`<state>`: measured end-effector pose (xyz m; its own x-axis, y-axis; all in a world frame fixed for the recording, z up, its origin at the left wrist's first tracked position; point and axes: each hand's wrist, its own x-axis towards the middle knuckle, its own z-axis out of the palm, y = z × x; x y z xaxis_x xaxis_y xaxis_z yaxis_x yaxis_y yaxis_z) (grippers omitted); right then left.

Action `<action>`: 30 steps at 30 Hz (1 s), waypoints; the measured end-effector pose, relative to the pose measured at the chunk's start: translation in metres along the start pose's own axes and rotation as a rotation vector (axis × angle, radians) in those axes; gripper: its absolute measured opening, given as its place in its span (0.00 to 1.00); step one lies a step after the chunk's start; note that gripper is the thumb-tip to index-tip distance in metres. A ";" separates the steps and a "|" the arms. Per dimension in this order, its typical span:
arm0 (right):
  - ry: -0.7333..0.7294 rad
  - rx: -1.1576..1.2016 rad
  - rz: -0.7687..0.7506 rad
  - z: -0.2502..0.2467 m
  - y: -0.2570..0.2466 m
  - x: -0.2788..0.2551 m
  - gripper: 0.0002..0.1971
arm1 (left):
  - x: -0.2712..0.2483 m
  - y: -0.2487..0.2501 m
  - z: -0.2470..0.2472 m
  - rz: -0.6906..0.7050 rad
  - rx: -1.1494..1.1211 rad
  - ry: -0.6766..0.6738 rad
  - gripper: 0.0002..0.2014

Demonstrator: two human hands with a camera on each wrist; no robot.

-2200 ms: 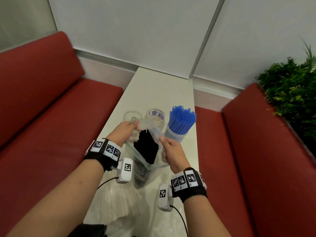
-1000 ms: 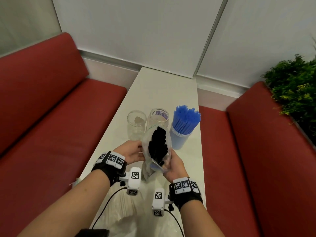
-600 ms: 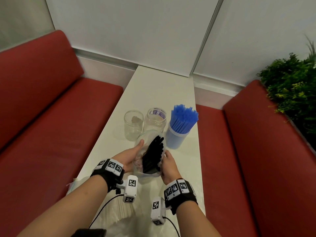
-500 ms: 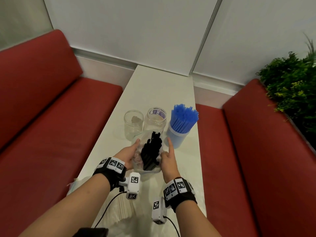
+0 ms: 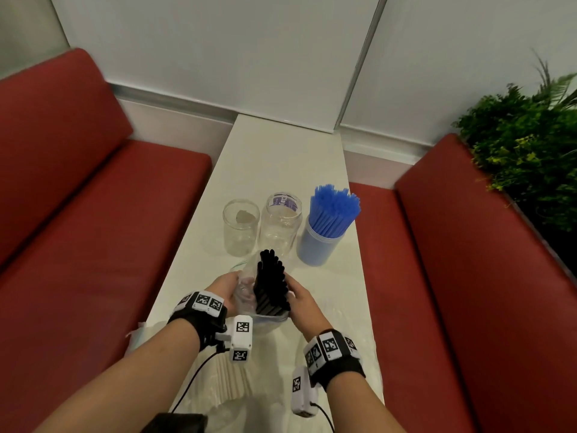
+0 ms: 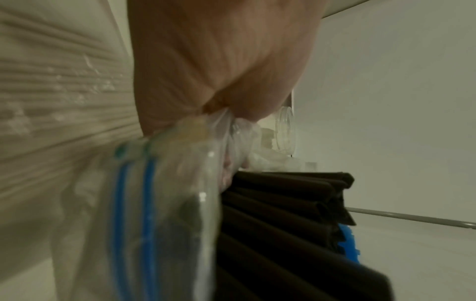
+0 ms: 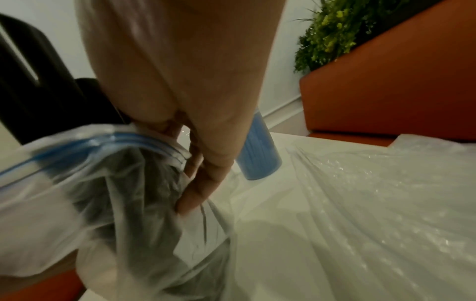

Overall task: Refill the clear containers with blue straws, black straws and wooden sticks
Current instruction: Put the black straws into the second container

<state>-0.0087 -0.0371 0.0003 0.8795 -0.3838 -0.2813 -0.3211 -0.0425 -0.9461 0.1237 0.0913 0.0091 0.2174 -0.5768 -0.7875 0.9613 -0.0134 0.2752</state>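
A bundle of black straws [image 5: 271,287] stands upright in a clear zip bag [image 5: 246,292] whose mouth is pushed down, so the straw tops stick out. My left hand [image 5: 225,289] pinches the bag's plastic [image 6: 231,126] beside the black straws [image 6: 283,213]. My right hand [image 5: 300,299] grips the bundle through the bag [image 7: 108,183], its fingers [image 7: 201,183] lying against the plastic. Behind them stand two clear jars, the left jar [image 5: 241,226] and the middle jar [image 5: 281,225], both without straws. A container of blue straws [image 5: 326,229] stands to their right.
A bag of wooden sticks [image 5: 231,379] lies near the table's front edge, under my left wrist. A crumpled clear bag [image 7: 360,203] lies at the front right. Red benches [image 5: 93,214] flank the narrow white table [image 5: 281,157]. A green plant [image 5: 524,145] stands at the far right.
The bag's mouth has slid lower on the bundle, baring more of the black straws. My right index finger, stretched out half a second ago, now lies against the bundle.
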 end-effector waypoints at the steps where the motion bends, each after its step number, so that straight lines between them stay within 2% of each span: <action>1: -0.037 -0.034 -0.006 0.001 0.001 -0.002 0.28 | 0.001 0.000 -0.002 0.008 0.008 0.020 0.21; 4: -0.113 -0.088 -0.031 0.001 -0.007 -0.007 0.36 | 0.010 0.004 -0.008 0.063 0.048 0.123 0.27; 9: -0.280 -0.093 -0.038 -0.009 -0.007 -0.007 0.51 | 0.014 0.010 -0.013 0.208 0.178 0.280 0.27; 10: -0.255 -0.106 -0.051 -0.008 -0.007 -0.005 0.49 | 0.014 0.009 -0.012 0.210 0.165 0.269 0.27; 13: -0.052 -0.119 -0.112 -0.002 -0.005 0.000 0.30 | 0.015 0.004 -0.009 0.160 0.126 0.173 0.25; 15: 0.053 -0.151 -0.107 0.000 -0.001 0.003 0.22 | 0.010 0.000 -0.006 0.103 0.168 0.121 0.26; 19: 0.151 -0.155 -0.062 0.000 0.002 0.011 0.09 | 0.008 0.001 -0.008 0.092 0.071 0.060 0.26; 21: 0.159 -0.084 -0.056 -0.001 -0.004 0.011 0.11 | 0.007 0.005 -0.008 0.107 0.042 0.062 0.25; 24: 0.129 0.013 -0.095 -0.004 -0.014 0.010 0.31 | 0.003 0.011 -0.006 0.126 0.032 0.078 0.25; 25: 0.123 0.020 -0.108 -0.005 -0.017 0.011 0.33 | 0.003 0.013 -0.006 0.126 0.028 0.088 0.25; 26: 0.125 0.019 -0.115 -0.007 -0.021 0.013 0.31 | 0.002 0.014 -0.005 0.129 0.026 0.094 0.24; 28: 0.149 0.010 -0.122 -0.008 -0.030 0.016 0.20 | 0.003 0.015 -0.006 0.141 0.024 0.095 0.24; 30: 0.173 0.026 -0.118 -0.008 -0.036 0.016 0.15 | 0.004 0.015 -0.006 0.141 0.023 0.080 0.24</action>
<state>0.0144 -0.0490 0.0305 0.8363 -0.5305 -0.1385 -0.2082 -0.0737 -0.9753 0.1403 0.0937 0.0066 0.3635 -0.5070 -0.7815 0.9165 0.0441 0.3977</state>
